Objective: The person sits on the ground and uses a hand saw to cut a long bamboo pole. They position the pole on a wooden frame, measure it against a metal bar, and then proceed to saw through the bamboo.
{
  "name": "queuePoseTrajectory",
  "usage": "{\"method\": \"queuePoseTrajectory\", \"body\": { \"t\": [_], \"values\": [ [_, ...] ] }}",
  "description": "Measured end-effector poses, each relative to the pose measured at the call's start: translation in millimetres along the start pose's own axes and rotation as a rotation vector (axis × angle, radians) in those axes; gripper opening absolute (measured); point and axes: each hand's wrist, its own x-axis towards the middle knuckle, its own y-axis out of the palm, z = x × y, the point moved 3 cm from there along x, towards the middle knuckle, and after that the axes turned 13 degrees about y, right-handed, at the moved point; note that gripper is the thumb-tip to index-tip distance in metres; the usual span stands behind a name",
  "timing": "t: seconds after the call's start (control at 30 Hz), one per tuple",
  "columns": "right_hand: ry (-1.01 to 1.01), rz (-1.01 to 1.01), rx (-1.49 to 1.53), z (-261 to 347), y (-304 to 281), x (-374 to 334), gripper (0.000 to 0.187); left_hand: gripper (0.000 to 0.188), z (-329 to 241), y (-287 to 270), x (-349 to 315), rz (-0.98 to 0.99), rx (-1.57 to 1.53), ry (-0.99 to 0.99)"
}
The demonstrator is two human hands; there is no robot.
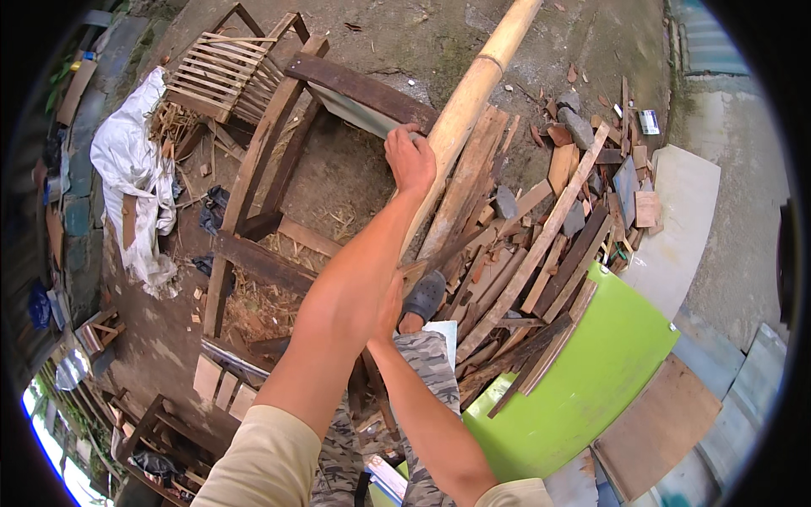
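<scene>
A long pale bamboo pole (475,89) slants down from the top edge toward me. My left hand (411,162) is closed at the pole's left side, its fingers curled beside the end of a dark wooden crossbar (359,86). That bar belongs to an old wooden frame (269,160) with long side rails, lying to the left of the pole. Below, near the pole's lower end, my right hand (389,311) reaches up behind my left forearm. The forearm covers most of its fingers, so its grip does not show.
Scrap boards and stones (541,245) lie heaped on the right, beside a bright green panel (574,372). A slatted wooden piece (221,72) and a white sack (131,160) are at the far left. My foot in a grey clog (425,296) stands by the heap.
</scene>
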Motion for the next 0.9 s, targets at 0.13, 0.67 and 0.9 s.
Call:
{"method": "queuePoseTrajectory", "body": {
  "t": [0.13, 0.67, 0.9],
  "values": [
    [0.191, 0.083, 0.023, 37.1, -22.0, -4.2, 0.059, 0.032, 31.2, -88.5, -49.2, 0.269, -0.106, 0.07],
    [0.189, -0.178, -0.059, -2.4, -33.9, -121.7, 0.045, 0.108, 79.6, -360.4, -334.1, 0.98, -0.095, -0.38],
    [0.298, -0.128, 0.033, -24.8, -9.6, -270.0, 0.044, 0.075, 111.4, -324.9, -362.0, 0.869, 0.085, -0.326]
  ]
}}
